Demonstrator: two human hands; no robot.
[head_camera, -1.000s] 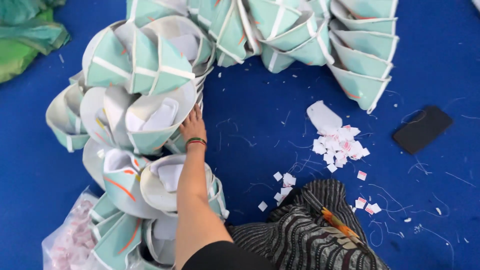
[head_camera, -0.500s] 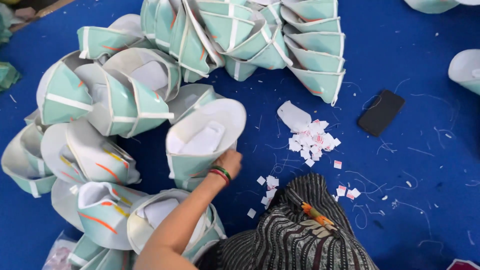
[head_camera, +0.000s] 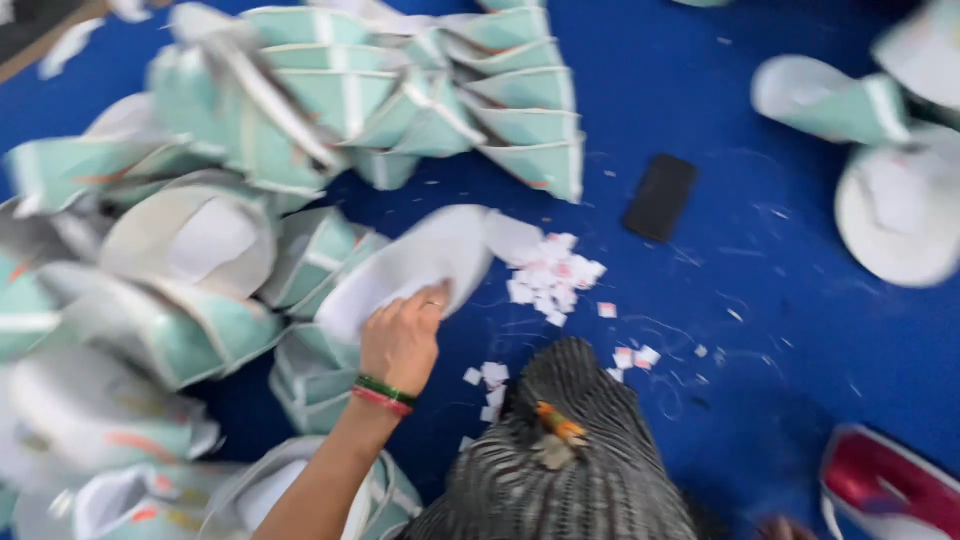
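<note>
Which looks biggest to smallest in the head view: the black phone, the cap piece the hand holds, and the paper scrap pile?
1. cap piece
2. paper scrap pile
3. black phone, close to the pile in size, so that order is unsure

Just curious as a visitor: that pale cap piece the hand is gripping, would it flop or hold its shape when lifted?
Probably light: one hand lifts the cap piece by its edge. It likely keeps its curve, as the stacked caps hold crisp folds. Its thin wall could crease if squeezed. The picture is blurred, so this is a guess.
</note>
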